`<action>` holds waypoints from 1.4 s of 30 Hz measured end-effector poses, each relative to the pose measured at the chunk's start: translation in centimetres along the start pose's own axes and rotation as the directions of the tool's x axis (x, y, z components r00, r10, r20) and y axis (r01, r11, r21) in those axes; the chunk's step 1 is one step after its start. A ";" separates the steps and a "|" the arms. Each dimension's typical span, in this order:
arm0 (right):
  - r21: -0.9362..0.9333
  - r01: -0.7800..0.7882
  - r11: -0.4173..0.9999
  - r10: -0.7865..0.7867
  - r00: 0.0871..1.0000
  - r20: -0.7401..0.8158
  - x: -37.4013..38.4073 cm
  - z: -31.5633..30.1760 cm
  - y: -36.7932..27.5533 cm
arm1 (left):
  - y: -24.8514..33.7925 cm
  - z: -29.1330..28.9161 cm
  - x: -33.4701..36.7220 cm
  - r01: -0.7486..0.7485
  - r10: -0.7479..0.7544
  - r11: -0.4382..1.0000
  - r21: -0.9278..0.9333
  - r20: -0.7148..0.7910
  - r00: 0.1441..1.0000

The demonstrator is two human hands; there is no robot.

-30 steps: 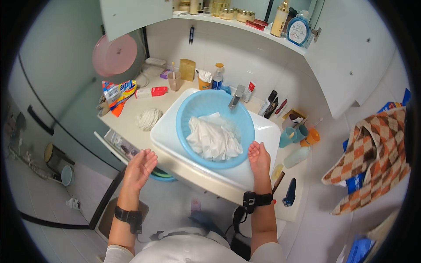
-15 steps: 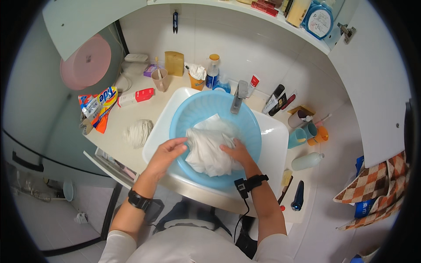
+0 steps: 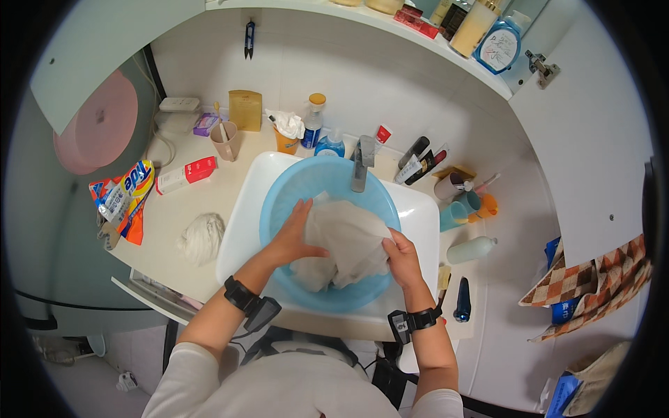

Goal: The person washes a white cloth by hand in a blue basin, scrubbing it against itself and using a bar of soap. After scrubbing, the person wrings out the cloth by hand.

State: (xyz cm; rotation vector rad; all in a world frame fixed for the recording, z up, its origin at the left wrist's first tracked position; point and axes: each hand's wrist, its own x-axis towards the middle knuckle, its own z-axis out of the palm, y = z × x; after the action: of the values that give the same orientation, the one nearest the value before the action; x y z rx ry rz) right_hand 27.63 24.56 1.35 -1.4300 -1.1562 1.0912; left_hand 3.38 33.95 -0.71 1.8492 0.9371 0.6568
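Observation:
A white cloth point(image 3: 352, 233) lies bunched in a light blue plastic basin point(image 3: 279, 198), which stands in the white sink point(image 3: 240, 240) below a metal faucet point(image 3: 361, 167). On the cloth's right edge my right hand point(image 3: 404, 259) is closed, pinching the fabric between thumb and fingers. My left hand point(image 3: 293, 240) rests at the cloth's left side, thumb and fingers spread wide and nothing gripped. The underside of the cloth and the basin's bottom are hidden. Both wrists wear black strapped devices.
Left on the counter are a bundled white cloth point(image 3: 202, 239), a detergent bag point(image 3: 125, 198) and a red-and-white box point(image 3: 186, 175). To the right stand cups point(image 3: 454, 214), a pale bottle point(image 3: 472, 250) and a dark blue shaver-like object point(image 3: 462, 301). Cabinet doors point(image 3: 582, 139) hang open above.
My right hand has moved right and down and now pinches the cloth's edge. The left hand has moved over the cloth with fingers spread. The cloth is turned and spread wider; the view has shifted.

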 end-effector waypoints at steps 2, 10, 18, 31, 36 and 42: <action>0.511 -0.056 0.858 0.049 0.998 0.027 -0.4 0.2 -0.3 | 0.0 0.4 1.0 -0.015 0.009 0.994 0.110 0.057 0.998; 0.545 -0.090 0.834 0.203 0.968 -0.150 2.4 -1.4 1.3 | -0.2 3.2 3.0 0.289 -0.233 0.872 -0.396 0.185 0.955; -0.530 0.207 0.822 -0.275 0.960 -0.051 7.9 -1.6 7.8 | 1.3 5.9 6.1 0.064 -0.008 0.866 0.496 -0.115 0.993; -0.827 0.242 0.508 0.350 0.819 0.455 9.6 0.9 12.4 | -5.8 8.8 8.2 0.010 -0.553 0.657 0.754 0.473 0.685; -0.845 0.307 0.437 0.427 0.756 0.495 10.4 0.9 13.5 | -7.8 9.9 9.0 -0.235 -0.576 0.539 0.809 0.557 0.598; -0.769 0.089 0.633 0.299 0.888 0.349 10.5 -0.2 11.8 | -6.7 7.7 8.5 0.068 -0.335 0.790 0.610 0.336 0.880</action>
State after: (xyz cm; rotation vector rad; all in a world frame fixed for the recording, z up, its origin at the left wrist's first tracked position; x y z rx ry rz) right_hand 30.90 33.85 -11.05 -1.9738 -2.0843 1.0842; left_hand 11.84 39.04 -9.59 2.2486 1.0920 -0.2268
